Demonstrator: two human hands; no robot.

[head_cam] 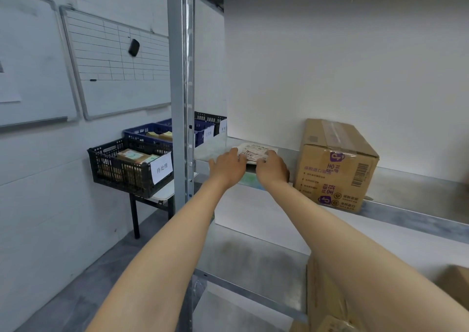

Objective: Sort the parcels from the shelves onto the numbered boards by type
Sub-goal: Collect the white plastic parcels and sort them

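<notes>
While both arms stretch into the metal shelf (406,187), left hand (228,165) holds the flat labelled parcel (256,152) at its near-left edge | right hand (272,169) grips the near-right edge, fingers curled | parcel's flat on the shelf, near a big cardboard box (335,164) on its right | black crate (121,171) off left

Flat parcel (256,152) sits on the shelf (406,192), just right of the upright post (180,90), with the big carton (335,164) to its right, apart I think. Left hand (227,166) and right hand (272,169) hold its near edge, side by side. Left of the post, crates (121,171) line up one behind another on a table (162,193).
</notes>
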